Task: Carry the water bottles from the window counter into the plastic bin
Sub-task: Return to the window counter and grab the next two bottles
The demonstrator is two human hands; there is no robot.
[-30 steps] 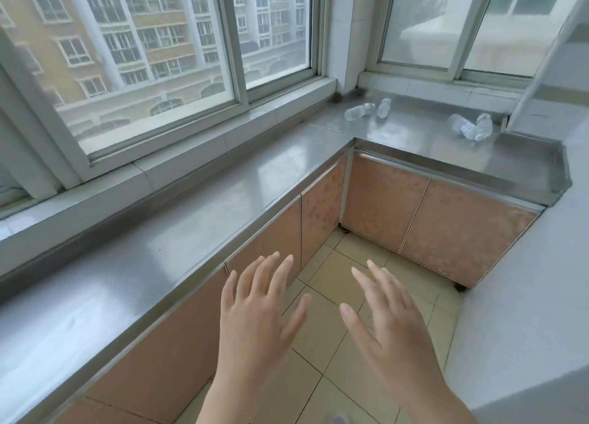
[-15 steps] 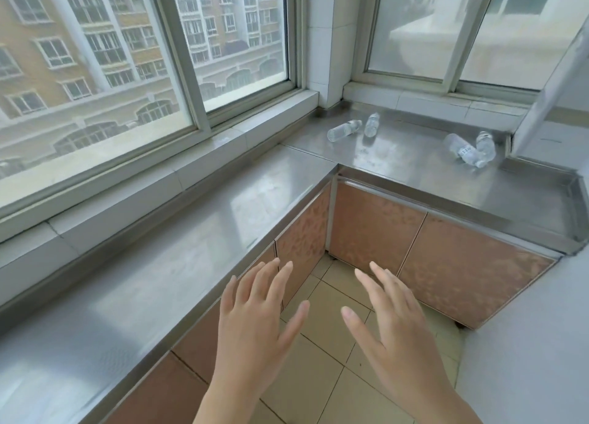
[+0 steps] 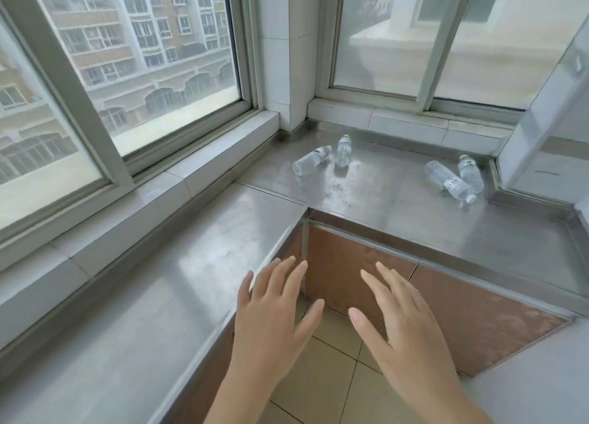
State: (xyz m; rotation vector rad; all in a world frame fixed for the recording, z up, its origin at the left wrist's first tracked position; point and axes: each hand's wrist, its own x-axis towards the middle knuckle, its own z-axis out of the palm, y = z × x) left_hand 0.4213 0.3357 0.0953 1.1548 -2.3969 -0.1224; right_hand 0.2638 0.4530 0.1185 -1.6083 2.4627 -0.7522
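Steel counter (image 3: pixel 398 213) bears 4 bottles (image 3: pixel 311 160) lying flat, axes differing; left hand (image 3: pixel 274 315) and right hand (image 3: pixel 404 325) spread, empty.

1. One wide-angle view, worn on the person's head, looks forward and down into the corner where two windows meet.
2. The left hand (image 3: pixel 271 321) and right hand (image 3: pixel 404 328) sit near the lens, low in the view.
3. The steel surface (image 3: pixel 398 207) lies farther off, beyond the hands.

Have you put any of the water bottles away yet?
None looks done. Four bottles lie on the steel counter: one pair by the corner, another pair farther right. The left hand and right hand are open and empty. All four remain; no bin shows.
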